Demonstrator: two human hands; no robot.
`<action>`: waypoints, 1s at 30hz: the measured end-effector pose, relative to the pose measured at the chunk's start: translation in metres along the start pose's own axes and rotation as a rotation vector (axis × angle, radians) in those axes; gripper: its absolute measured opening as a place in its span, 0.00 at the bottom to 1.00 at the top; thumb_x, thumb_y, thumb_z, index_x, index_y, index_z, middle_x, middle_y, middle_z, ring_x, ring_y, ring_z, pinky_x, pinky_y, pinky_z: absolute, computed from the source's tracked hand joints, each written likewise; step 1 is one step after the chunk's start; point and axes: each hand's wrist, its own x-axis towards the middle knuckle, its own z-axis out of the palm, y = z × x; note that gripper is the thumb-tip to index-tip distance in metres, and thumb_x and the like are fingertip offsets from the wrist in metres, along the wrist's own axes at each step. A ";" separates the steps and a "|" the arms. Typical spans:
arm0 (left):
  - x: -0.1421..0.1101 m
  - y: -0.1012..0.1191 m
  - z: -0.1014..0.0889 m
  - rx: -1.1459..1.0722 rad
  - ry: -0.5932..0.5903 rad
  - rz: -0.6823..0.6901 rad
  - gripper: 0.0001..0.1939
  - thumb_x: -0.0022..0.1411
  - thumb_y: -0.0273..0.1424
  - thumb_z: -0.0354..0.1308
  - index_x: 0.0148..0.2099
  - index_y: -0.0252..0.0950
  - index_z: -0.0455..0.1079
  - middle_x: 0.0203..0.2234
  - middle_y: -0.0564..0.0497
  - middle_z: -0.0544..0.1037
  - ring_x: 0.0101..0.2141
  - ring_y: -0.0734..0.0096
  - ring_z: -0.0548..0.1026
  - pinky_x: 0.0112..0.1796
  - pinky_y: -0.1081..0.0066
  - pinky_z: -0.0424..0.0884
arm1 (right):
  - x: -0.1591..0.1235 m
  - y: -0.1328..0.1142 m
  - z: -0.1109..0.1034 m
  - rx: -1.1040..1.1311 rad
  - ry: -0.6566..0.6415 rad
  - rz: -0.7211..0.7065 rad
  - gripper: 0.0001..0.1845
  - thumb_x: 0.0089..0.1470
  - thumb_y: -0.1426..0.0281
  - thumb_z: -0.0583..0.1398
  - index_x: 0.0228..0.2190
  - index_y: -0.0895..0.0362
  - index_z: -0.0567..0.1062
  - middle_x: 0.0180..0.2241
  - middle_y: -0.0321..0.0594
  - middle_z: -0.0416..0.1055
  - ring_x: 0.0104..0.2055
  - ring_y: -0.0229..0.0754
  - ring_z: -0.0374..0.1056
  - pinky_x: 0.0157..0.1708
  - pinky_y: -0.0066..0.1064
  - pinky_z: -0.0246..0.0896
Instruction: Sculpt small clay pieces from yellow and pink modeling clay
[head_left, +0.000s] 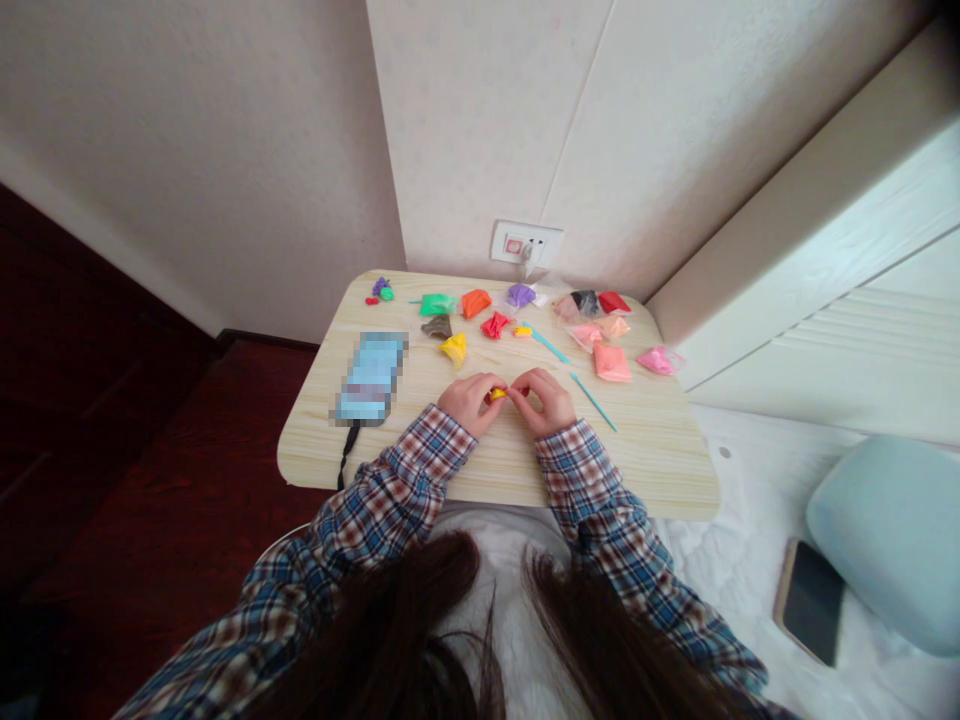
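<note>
Left hand [471,402], right hand [546,402] both pinching small yellow lump [498,394], probably soft clay, over pale wood-grain table [652,460].

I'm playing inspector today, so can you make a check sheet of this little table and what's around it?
Surface: pale wood-grain table.
Job's things: small yellow piece between the hands; colourful packets behind, two turquoise tools.
Clutter: pixelated device on the left.
Hands: left hand pinches the yellow piece; right hand close beside it, grip unclear.
Cables: black cord at the device's near end.
Surroundings: wall socket behind; dark phone beside a pale-blue rounded object, to the right.
</note>
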 end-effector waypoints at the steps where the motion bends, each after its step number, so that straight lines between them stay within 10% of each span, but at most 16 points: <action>1: 0.000 0.000 0.000 -0.002 -0.001 0.000 0.11 0.63 0.34 0.51 0.40 0.30 0.66 0.31 0.50 0.72 0.31 0.73 0.72 0.34 0.67 0.71 | 0.000 0.000 0.000 0.002 0.000 0.002 0.14 0.60 0.63 0.54 0.27 0.60 0.67 0.25 0.33 0.62 0.27 0.35 0.61 0.29 0.29 0.60; 30: 0.000 0.000 -0.001 -0.049 -0.014 -0.031 0.11 0.63 0.34 0.51 0.42 0.31 0.66 0.34 0.49 0.72 0.33 0.72 0.72 0.36 0.65 0.71 | 0.000 -0.001 0.000 0.045 -0.076 0.026 0.15 0.61 0.61 0.53 0.29 0.60 0.67 0.25 0.34 0.63 0.27 0.35 0.61 0.28 0.29 0.60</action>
